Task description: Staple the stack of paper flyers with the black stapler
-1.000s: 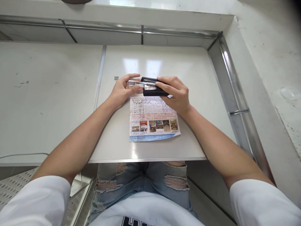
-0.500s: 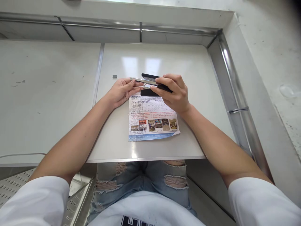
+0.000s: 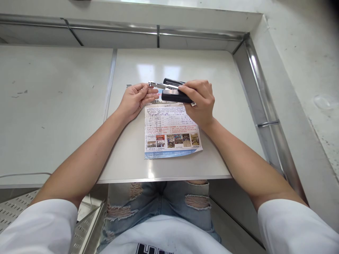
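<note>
My right hand [image 3: 201, 100] grips a black stapler [image 3: 173, 96] from its back end, fingers wrapped round it. The stapler is opened out, tilted onto its side, its silver magazine [image 3: 160, 85] pointing left between the black parts. Thumb and forefinger of my left hand [image 3: 135, 100] are closed at the tip of the magazine, with the other fingers stretched out below. Under the stapler lies a printed flyer [image 3: 172, 121] with photos and a blue lower band; rows of staple-like marks run along its left side. Staple strips [image 3: 128, 85] lie behind my left hand, partly hidden by it.
The white table [image 3: 212, 70] has a metal seam strip [image 3: 110, 77] left of my left hand. Small grey scraps [image 3: 23, 92] lie on the left section. Metal rails [image 3: 201, 34] edge the back and right side. A thin cable [image 3: 25, 173] is at the left front.
The stapler has turned in my right hand, so its black side now faces up and the magazine tip has risen slightly. My left fingers stay at the tip, now partly covering the staple strips.
</note>
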### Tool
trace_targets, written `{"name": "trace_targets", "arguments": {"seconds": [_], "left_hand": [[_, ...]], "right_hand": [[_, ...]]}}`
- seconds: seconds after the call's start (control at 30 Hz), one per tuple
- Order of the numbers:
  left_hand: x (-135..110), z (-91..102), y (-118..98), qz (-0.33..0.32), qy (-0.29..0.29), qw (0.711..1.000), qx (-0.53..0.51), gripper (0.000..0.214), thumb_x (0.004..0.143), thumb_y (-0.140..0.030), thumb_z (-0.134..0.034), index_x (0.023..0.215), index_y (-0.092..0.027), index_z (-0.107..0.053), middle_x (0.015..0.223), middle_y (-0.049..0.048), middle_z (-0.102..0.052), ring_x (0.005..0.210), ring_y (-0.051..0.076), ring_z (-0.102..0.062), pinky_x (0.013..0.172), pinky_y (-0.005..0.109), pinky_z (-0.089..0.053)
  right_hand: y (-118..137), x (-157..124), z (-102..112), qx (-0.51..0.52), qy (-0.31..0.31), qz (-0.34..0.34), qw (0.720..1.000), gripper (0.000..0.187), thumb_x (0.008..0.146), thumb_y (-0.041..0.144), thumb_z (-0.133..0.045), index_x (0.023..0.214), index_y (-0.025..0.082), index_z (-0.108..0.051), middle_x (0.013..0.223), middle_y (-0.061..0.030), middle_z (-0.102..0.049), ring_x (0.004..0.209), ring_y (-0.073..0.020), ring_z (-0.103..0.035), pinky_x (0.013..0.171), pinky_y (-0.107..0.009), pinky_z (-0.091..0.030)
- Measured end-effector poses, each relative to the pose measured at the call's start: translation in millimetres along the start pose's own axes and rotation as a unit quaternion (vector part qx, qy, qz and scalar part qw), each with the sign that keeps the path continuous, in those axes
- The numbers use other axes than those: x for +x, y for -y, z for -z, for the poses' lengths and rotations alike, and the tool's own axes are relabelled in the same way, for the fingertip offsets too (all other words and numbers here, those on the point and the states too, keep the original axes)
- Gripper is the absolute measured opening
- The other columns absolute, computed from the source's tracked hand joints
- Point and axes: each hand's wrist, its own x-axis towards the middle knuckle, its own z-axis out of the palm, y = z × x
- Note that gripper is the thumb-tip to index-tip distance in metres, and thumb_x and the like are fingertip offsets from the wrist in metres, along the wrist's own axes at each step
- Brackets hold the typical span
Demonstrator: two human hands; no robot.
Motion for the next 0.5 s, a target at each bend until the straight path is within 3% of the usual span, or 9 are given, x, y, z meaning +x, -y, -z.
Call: {"name": "trace_targets", "arguments": {"seconds": [0.13, 0.27, 0.4, 0.5], "left_hand": [[1.5, 3.4, 4.9, -0.1, -0.034, 0.993, 0.053, 0.045, 0.099, -0.071, -0.074, 0.097, -0.026, -0.07, 0.077, 0.0, -0.071, 0.073, 0.014, -0.078, 0.057, 0.023, -0.061], [-3.9, 0.3, 7.3, -0.191, -0.04, 0.976, 0.094, 0.052, 0.101, -0.076, -0.067, 0.091, -0.026, -0.066, 0.069, -0.0014, -0.053, 0.067, 0.015, -0.071, 0.055, 0.026, -0.052], [-13.9, -5.4, 4.3, -0.215, -0.005, 0.967, 0.138, 0.052, 0.102, -0.077, -0.065, 0.091, -0.026, -0.064, 0.069, -0.0027, -0.048, 0.058, 0.011, -0.058, 0.053, 0.026, -0.044], [-17.7, -7.4, 3.8, -0.233, 0.031, 0.96, 0.153, 0.048, 0.107, -0.073, -0.059, 0.103, -0.026, -0.066, 0.071, -0.0038, -0.049, 0.052, 0.008, -0.049, 0.052, 0.025, -0.039]], "right_hand": [[-0.8, -0.9, -1.8, 0.012, 0.007, -0.059, 0.998, 0.032, 0.108, 0.051, -0.059, 0.131, 0.031, -0.069, 0.119, -0.0106, -0.074, 0.115, -0.0372, -0.07, 0.102, -0.065, -0.057], [-5.4, 0.2, -4.7, 0.043, 0.037, -0.099, 0.993, 0.038, 0.104, 0.059, -0.065, 0.124, 0.027, -0.068, 0.112, -0.0095, -0.074, 0.104, -0.0317, -0.07, 0.092, -0.051, -0.06], [-7.3, 0.9, -5.9, 0.05, 0.078, -0.106, 0.99, 0.039, 0.099, 0.061, -0.071, 0.116, 0.026, -0.069, 0.104, -0.0079, -0.075, 0.096, -0.0296, -0.069, 0.085, -0.046, -0.058], [-5.3, 1.3, -5.2, 0.054, 0.1, -0.103, 0.988, 0.037, 0.096, 0.058, -0.073, 0.114, 0.025, -0.07, 0.102, -0.0075, -0.075, 0.095, -0.0295, -0.069, 0.085, -0.045, -0.057]]}}
